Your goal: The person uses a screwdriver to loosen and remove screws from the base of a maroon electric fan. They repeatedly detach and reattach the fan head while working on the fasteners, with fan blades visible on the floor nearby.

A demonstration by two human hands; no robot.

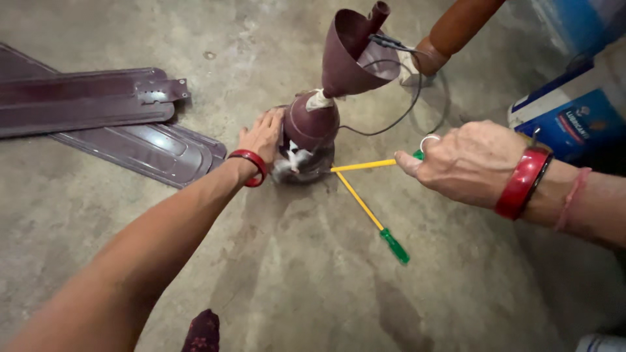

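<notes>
Partly hidden, right hand [466, 163] grips screwdriver [375, 164]; left hand [263, 135] rests open on motor [310, 133].

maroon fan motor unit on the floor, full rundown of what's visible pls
The fan motor unit stands upright on the concrete floor: a rounded maroon housing, glossy like painted metal, with a whitish wrap at its neck and a tilted maroon cone-shaped canopy on the rod above. A thin grey wire loops off it. The left hand rests against its side; the right hand holds a yellow-shafted screwdriver whose tip meets its base.
</notes>
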